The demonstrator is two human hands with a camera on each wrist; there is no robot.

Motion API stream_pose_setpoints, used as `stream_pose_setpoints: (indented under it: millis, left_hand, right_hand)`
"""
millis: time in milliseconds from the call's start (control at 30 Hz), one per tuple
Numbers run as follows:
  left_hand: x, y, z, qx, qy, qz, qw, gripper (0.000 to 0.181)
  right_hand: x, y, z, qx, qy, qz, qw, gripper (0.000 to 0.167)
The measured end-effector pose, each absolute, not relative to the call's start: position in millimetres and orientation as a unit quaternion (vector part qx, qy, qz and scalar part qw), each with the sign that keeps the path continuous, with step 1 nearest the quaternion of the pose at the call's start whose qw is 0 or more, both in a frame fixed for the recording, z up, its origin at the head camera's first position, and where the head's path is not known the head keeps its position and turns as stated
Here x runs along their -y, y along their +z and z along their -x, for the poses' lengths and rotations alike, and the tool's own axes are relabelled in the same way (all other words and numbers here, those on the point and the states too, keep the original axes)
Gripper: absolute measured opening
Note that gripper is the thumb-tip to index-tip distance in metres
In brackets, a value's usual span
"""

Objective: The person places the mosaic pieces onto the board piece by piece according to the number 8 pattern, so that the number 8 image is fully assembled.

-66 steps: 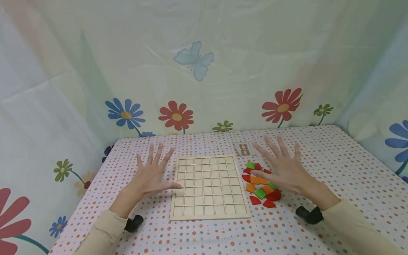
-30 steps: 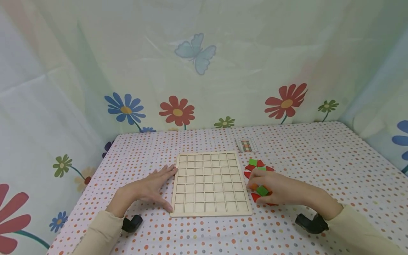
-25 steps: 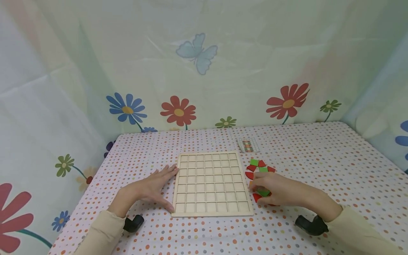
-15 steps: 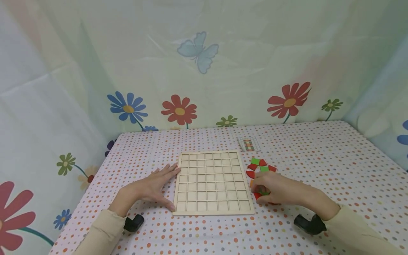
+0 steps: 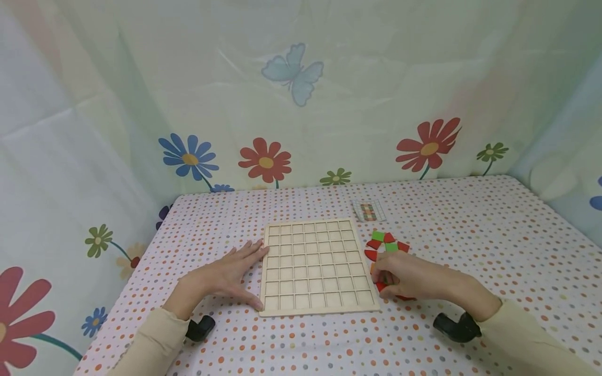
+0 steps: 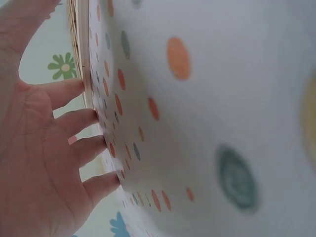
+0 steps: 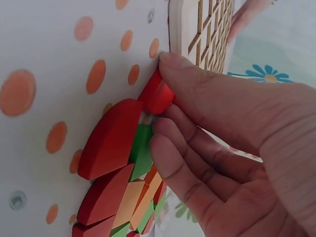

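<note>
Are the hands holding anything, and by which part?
Left hand: nothing gripped, spread along the left edge of the wooden board. Right hand: thumb at one end of a red piece; whether it's pinched can't be told.

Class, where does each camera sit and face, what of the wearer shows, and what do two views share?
Head: worn there, looking forward and down at the wooden board; left hand, right hand and sleeves show.
Left wrist: worn there, facing the board's edge; left hand shows.
Right wrist: worn there, facing coloured pieces; right hand shows, apparently left too.
Head and right wrist share board and pieces.
</note>
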State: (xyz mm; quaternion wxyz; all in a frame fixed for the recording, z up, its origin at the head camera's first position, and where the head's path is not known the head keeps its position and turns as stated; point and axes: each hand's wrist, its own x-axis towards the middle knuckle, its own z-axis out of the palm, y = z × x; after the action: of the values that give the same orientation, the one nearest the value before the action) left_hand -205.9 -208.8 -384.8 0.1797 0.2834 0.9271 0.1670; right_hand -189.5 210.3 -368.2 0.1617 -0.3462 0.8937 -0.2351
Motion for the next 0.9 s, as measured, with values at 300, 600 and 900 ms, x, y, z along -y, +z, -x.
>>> stream_pose_setpoints:
  millis: [300, 600, 900]
  left_hand:
    - [208.2, -384.6, 205.1, -0.928, 0.168, -0.276, 0.188, 0.128]
    - [207.9, -384.8, 206.6, -0.929, 0.167, -0.268, 0.194, 0.129]
    - [206.4, -383.6, 206.1, -0.927, 0.174, -0.265, 0.198, 0.129]
  right_hand:
    - [-208.7, -365.9, 187.5, -0.892, -0.239, 0.345, 0.171, 0.02]
    - [-207.2, -368.6, 184.7, -0.892, -0.246, 0.355, 0.131, 0.023]
    - [-209.0, -366.9, 183.5, -0.888, -0.266, 0.354, 0.128, 0.023]
